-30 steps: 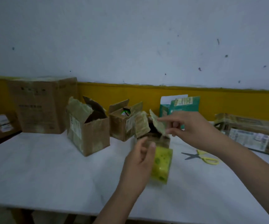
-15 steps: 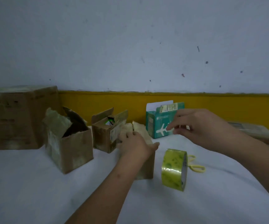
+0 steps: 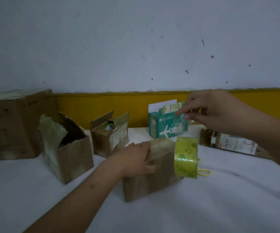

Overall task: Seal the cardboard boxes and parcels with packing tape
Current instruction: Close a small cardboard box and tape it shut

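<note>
At the middle of the white table (image 3: 220, 207), the left hand (image 3: 136, 158) grips the top edge of the small brown box (image 3: 152, 182), with the fingers over the closed flaps and the thumb on the near face. The right hand (image 3: 215, 111) is raised behind the box and pinches the tape end (image 3: 186, 120) between thumb and forefinger. The yellow-green tape roll (image 3: 185, 157) sits below it, overlapping the box's upper right corner. The clear strip between fingers and roll is too faint to trace.

Judgement: the flaps are held shut and tape is drawn out, so the top seam is ready for taping.

Half a second ago the roll was beside the box and apart from it, and the right hand was lower. The left hand remains on the box top. The scissors (image 3: 204, 172) lie just behind the roll.
</note>
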`<state>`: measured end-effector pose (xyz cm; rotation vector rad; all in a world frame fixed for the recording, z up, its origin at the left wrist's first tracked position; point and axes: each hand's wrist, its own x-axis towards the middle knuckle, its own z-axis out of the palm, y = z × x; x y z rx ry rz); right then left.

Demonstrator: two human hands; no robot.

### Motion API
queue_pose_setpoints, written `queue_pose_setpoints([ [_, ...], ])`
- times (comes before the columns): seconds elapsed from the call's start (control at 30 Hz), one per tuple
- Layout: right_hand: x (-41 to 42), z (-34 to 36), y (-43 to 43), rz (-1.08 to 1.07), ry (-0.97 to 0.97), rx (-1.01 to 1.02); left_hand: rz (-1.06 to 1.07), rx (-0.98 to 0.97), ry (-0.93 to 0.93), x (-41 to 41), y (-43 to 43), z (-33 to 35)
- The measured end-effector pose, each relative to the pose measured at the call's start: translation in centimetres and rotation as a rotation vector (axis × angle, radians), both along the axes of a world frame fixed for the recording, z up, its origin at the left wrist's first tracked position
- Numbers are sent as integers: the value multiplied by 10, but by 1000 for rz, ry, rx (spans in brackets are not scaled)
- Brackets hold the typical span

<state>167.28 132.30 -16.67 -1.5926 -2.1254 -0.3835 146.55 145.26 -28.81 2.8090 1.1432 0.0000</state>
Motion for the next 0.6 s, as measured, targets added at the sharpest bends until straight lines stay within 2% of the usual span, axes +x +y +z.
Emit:
queue_pose_setpoints([
  [0.07, 1, 3, 3, -26, 3, -23, -10, 160, 62, 9, -9, -21],
  [0.13, 0, 7, 6, -45, 4, -39, -18, 240, 74, 10, -15, -33],
  [0.2, -5, 14, 8, -54, 30, -40, -41, 233, 88, 8, -13, -32],
  [0.3, -20, 30, 13, -78, 88, -52, -99, 108, 101, 2, -1, -20],
  [0.33, -25, 36, 17, -88, 109, -60, -122, 21, 34, -2, 2, -15],
  [0.43, -38, 45, 32, -134, 176, -53, -172, -368, -440, -15, 0, -1],
  [0.47, -41, 45, 38, -147, 213, -54, -165, -425, -578, -17, -5, 2],
  [0.53, -45, 43, 50, -175, 313, -74, -104, -413, -779, -16, -13, 5],
  [0.6, -42, 38, 62, -220, 384, -96, -27, -371, -887, -10, -15, 4],
])
